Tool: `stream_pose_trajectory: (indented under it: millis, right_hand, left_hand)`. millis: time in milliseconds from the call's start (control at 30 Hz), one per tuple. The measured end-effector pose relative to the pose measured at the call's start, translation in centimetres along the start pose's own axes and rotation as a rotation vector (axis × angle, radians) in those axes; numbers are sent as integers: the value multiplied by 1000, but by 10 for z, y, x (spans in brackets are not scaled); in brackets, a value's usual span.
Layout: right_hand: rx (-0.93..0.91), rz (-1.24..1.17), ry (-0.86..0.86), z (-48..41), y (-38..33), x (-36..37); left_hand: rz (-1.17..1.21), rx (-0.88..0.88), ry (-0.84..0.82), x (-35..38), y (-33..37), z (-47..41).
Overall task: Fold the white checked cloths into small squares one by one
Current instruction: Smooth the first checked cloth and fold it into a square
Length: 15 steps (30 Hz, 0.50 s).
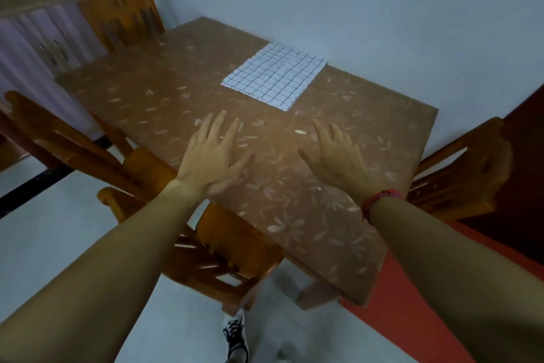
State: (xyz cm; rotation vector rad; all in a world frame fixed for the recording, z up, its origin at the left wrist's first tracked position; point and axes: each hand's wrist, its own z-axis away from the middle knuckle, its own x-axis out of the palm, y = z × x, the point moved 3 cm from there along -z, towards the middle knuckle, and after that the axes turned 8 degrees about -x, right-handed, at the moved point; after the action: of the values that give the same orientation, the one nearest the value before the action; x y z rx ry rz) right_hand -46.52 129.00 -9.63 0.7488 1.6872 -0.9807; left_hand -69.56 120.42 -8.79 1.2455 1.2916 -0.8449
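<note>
While both arms reach forward over the brown flower-patterned table [164, 89], the left hand [210, 156] is held palm down with its fingers [232, 131] straight and spread, gripping nothing; the right hand [335, 156] is likewise palm down, its fingers [321, 131] straight and slightly apart, gripping nothing. Whether either palm touches the table surface cannot be told from this view.

The white checked cloth [275, 75] lies flat on the table ahead of the fingertips, well apart from both hands; it sits on a line between the two hands, a little nearer to the right fingertips than to the left; its outline is roughly square, with the nearest corner pointing back toward the gap between the hands; faint ripples cross its surface. How many layers it has cannot be told.

A red braided band [379, 201] circles the right wrist, behind the right fingers. A wooden chair [73, 142] stands to the left of the left fingers, against the table's edge; a second wooden chair [223, 251] is below the left wrist, pushed under the near edge; a third wooden chair [459, 168] stands to the right of the right fingers, beyond the table's edge. A black-and-white laced shoe [235, 333] shows on the pale floor [73, 215], far behind both hands.
</note>
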Motion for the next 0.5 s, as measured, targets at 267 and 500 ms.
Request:
stream_pose_trajectory:
  millis: [267, 500]
  right_hand:
    - [87, -20, -19, -78, -1, 21]
    - [137, -21, -75, -119, 23, 46]
  left_hand:
    - [91, 111, -15, 16, -32, -97]
    - [123, 137, -42, 52, -41, -155]
